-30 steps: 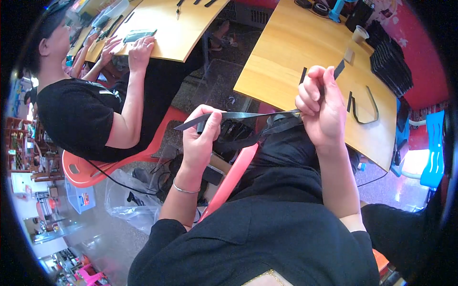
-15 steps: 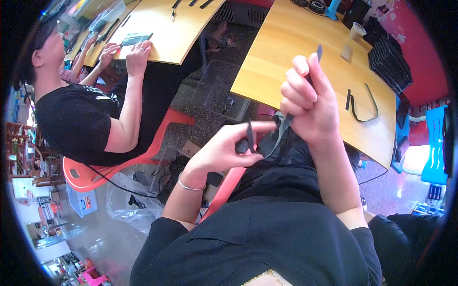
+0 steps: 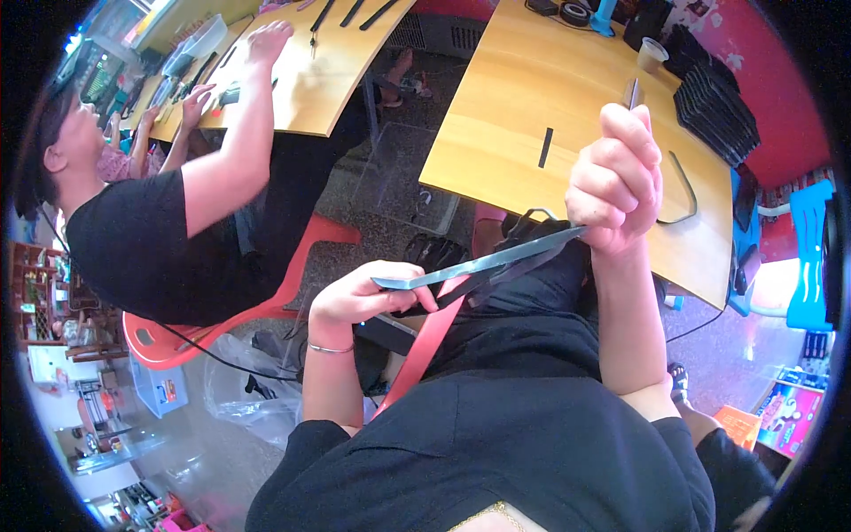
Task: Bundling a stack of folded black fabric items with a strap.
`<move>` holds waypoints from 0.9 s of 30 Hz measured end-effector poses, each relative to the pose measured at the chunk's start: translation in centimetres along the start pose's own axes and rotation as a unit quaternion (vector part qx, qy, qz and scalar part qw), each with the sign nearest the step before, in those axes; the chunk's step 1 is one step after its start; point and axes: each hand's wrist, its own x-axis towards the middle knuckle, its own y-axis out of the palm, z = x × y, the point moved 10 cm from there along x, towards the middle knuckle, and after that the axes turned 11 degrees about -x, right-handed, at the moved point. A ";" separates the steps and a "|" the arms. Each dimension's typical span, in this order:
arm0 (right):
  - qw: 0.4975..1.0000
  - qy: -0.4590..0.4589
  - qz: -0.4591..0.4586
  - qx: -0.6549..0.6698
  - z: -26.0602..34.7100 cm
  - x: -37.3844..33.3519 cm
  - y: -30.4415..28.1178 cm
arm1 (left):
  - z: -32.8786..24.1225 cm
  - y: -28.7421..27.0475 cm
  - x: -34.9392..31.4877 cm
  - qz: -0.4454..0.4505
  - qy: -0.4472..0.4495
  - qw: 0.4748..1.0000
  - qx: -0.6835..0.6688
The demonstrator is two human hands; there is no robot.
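Note:
A flat grey-black strap [image 3: 483, 263] runs taut and slanting across my lap between my two hands. My left hand [image 3: 359, 294] pinches its lower end; a darker length of strap hangs just beneath, by the fingers. My right hand [image 3: 614, 177] is closed round the upper part, raised over the near edge of the table. From the top of that fist sticks a narrow, pointed strap end [image 3: 633, 94]. What lies inside the fist is hidden. A short black strip [image 3: 545, 147] and a curved dark strap [image 3: 691, 197] lie on the tabletop beyond my right hand.
The wooden table [image 3: 479, 115] carries a stack of black pieces [image 3: 716, 113] and a cup [image 3: 651, 55] at its far right. On the left, a co-worker [image 3: 151, 239] sits on an orange chair [image 3: 164, 341] at another table. Clear plastic bags [image 3: 253, 381] lie on the floor.
My hands have moved apart, the right one up and rightward, the left one leftward. The strap, bunched before, is now stretched straight. The co-worker's near arm has reached forward across their table.

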 end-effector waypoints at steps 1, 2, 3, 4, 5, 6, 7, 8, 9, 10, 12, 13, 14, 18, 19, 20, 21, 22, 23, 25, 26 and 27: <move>1.000 -0.005 -0.022 0.004 0.0 -0.3 -0.3 | -0.3 0.2 -0.1 0.006 0.029 0.999 0.020; 0.999 -0.010 -0.045 0.009 0.1 -0.5 -0.6 | -0.3 0.4 -0.3 0.007 0.028 0.999 0.021; 0.999 -0.012 -0.045 0.009 0.1 -0.6 -0.6 | -0.8 -0.7 -0.7 -0.053 0.054 0.997 -0.009; 0.997 -0.026 -0.070 -0.004 0.4 -0.7 -1.0 | -1.2 -1.8 -1.1 -0.112 0.079 0.990 -0.038; 0.995 -0.040 -0.094 -0.016 0.7 -0.8 -1.4 | -1.2 -2.1 -1.1 -0.120 0.093 0.986 -0.066; 0.995 -0.039 -0.093 -0.016 0.9 -0.9 -1.5 | -1.2 -2.3 -1.1 -0.129 0.107 0.981 -0.093; 0.994 -0.051 -0.092 -0.006 1.4 -1.1 -1.8 | -1.4 -2.6 -1.2 -0.150 0.112 0.979 -0.086; 0.994 -0.061 -0.091 0.003 1.8 -1.4 -2.2 | -1.8 -2.5 -1.1 -0.171 0.117 0.975 -0.080; 0.994 -0.059 -0.091 0.003 1.9 -1.8 -2.4 | -2.1 -2.2 -0.8 -0.173 0.119 0.974 -0.081; 0.991 -0.077 -0.105 0.006 2.3 -2.4 -2.8 | -2.5 -2.3 -0.5 -0.192 0.127 0.969 -0.087; 0.989 -0.089 -0.118 0.013 2.3 -3.2 -3.0 | -2.7 -2.2 -0.6 -0.217 0.138 0.962 -0.094; 0.988 -0.093 -0.125 0.009 2.3 -3.5 -3.0 | -2.3 -2.9 -0.8 -0.263 0.135 0.951 -0.093; 0.986 -0.099 -0.134 0.008 2.4 -3.7 -3.2 | -2.0 -3.7 -1.2 -0.310 0.129 0.938 -0.092; 0.981 -0.112 -0.157 0.032 2.1 -3.9 -3.6 | -2.5 -3.7 -1.8 -0.378 0.143 0.906 -0.125; 0.980 -0.118 -0.158 0.019 2.2 -4.1 -3.5 | -1.9 -4.1 -1.9 -0.375 0.136 0.909 -0.120; 0.979 -0.123 -0.159 0.007 2.3 -4.1 -3.5 | -1.3 -4.6 -2.0 -0.379 0.138 0.907 -0.119; 0.980 -0.120 -0.157 0.011 2.2 -4.3 -3.5 | -2.8 -4.9 -2.8 -0.419 0.165 0.889 0.077; 0.978 -0.124 -0.167 -0.006 2.4 -4.6 -3.6 | -4.4 -4.4 -3.3 -0.443 0.182 0.835 0.270; 0.975 -0.130 -0.179 -0.025 2.8 -5.2 -3.6 | -4.8 -4.5 -3.5 -0.453 0.178 0.825 0.287; 0.973 -0.157 -0.167 -0.009 6.3 -7.4 -2.8 | -4.2 -8.3 -7.0 -0.529 0.184 0.806 0.190; 0.969 -0.193 -0.154 -0.001 8.0 -8.0 -2.5 | -4.8 -9.7 -8.0 -0.555 0.195 0.794 0.155; 0.969 -0.195 -0.153 0.000 8.1 -8.6 -2.6 | -2.8 -9.9 -7.7 -0.517 0.168 0.840 -0.003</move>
